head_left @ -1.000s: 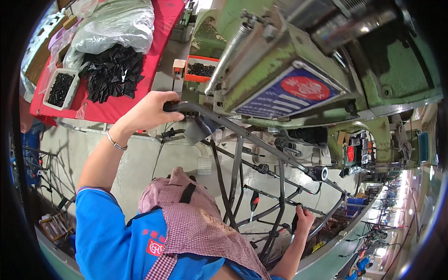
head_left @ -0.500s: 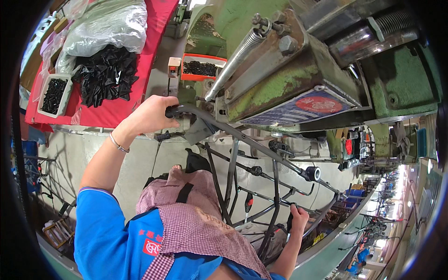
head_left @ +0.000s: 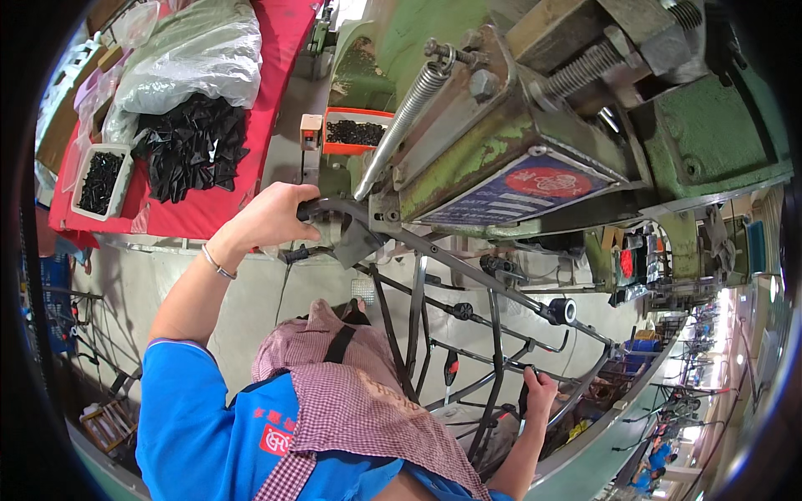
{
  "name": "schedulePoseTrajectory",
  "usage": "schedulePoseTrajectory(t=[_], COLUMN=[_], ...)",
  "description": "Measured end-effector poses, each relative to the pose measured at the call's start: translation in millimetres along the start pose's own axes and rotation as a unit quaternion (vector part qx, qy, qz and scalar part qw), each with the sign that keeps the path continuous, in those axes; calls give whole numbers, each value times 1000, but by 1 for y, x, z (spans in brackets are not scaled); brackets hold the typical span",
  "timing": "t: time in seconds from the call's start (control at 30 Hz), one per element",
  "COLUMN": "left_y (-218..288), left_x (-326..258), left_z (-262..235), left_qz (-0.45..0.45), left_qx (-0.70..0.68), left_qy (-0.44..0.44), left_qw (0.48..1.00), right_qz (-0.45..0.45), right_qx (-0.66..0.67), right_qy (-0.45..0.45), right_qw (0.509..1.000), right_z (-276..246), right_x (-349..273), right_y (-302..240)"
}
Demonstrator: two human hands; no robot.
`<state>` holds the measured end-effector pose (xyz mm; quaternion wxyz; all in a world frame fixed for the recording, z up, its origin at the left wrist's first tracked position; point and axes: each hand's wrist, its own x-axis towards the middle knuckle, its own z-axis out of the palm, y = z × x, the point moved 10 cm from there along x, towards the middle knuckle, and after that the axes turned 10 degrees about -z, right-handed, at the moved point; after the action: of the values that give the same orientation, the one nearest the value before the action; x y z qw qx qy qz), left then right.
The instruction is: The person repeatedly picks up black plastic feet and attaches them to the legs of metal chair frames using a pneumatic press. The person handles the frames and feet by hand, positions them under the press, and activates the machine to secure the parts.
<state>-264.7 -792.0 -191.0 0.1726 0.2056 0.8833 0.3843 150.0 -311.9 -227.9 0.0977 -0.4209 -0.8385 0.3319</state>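
A dark metal tube frame (head_left: 493, 284) slants from upper left to lower right before me. My left hand (head_left: 280, 215) is closed round its far-left end, thumb below the tube and fingers above. Just right of that hand, a flat grey plate (head_left: 357, 242) hangs under the tube. A block of the green press (head_left: 384, 213) overlaps the tube there; whether they touch, I cannot tell. My right hand (head_left: 539, 394) is wrapped round a black grip-like part on the frame's lower right side. A round black collar with a pale ring (head_left: 561, 311) sits along the upper tube.
At the left, a red-covered table (head_left: 192, 213) carries black flat pieces (head_left: 194, 146), a clear plastic bag (head_left: 192, 58) and a white bin (head_left: 102, 182) of small black parts. An orange-rimmed tray (head_left: 345, 149) stands beside the press. A long spring (head_left: 405, 125) runs down the press.
The press's block and spring have shifted left and down, over the tube beside my left hand. More bolt thread shows at its top. Both hands keep their hold; the whole view has shifted slightly.
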Motion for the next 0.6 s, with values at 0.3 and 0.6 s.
schedulePoseTrajectory(t=[0.3,0.6], left_y=[51,-96], left_x=[-16,-39], left_z=[-5,99], left_qz=[45,-59], left_qx=[30,-20], left_qy=[18,-3], left_qw=[998,998], right_qz=[52,34], right_qx=[32,-93], right_qy=[12,-22], right_qw=[998,995], right_z=[-9,25], right_x=[-21,-27], right_y=[-9,72])
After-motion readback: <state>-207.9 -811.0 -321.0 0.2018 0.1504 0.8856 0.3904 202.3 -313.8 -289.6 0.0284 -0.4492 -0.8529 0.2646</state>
